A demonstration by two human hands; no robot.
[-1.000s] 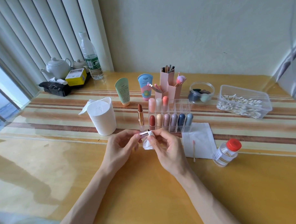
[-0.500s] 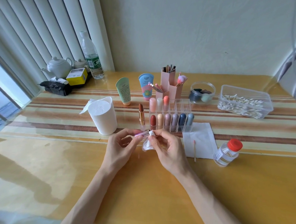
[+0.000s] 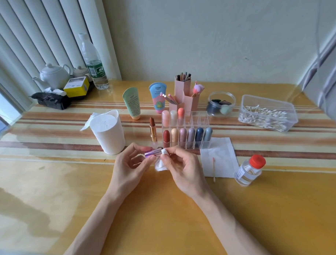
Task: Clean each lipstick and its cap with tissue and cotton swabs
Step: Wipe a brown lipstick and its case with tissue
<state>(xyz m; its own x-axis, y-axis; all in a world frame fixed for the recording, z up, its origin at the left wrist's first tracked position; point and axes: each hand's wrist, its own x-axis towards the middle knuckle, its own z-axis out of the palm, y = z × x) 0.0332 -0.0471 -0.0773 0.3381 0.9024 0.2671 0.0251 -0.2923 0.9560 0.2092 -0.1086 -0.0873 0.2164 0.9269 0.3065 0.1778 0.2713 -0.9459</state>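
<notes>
- Right over the near middle of the worktop point(image 3: 70, 188), head view: the left hand point(image 3: 130, 166) pinches a shiny purple cap point(image 3: 152, 152) between thumb and fingertips. The cap lies sideways with its open end facing the other hand, I'd guess so the mouth is easy to get at.
- The right hand point(image 3: 182, 168) has its fingers curled round a tissue wad point(image 3: 161, 165), with a twisted tip poked at the cap's mouth. Can't tell how deep it goes. The loose rest of the wad hangs below the fingers.
- Just behind the hands, the bare lipstick point(image 3: 153, 128) stands upright, bullet up, right beside the clear organizer point(image 3: 201, 116). It's probably parked standing so the colour touches nothing while its cap gets wiped.
- That organizer holds the capped lipsticks point(image 3: 186, 136), six in the front row and three behind. No way to tell from here which are done.
- Off to the right, a flat tissue sheet point(image 3: 221, 154) has a used swab point(image 3: 213, 169) lying on it, likely to spare the worktop smears. A red-lidded bottle point(image 3: 248, 171) sits just beside the sheet.
- For supplies, the tissue roll point(image 3: 108, 131) stands left of the bare lipstick and the cotton swab tub point(image 3: 267, 114) is far right. Both look reachable without getting up.
</notes>
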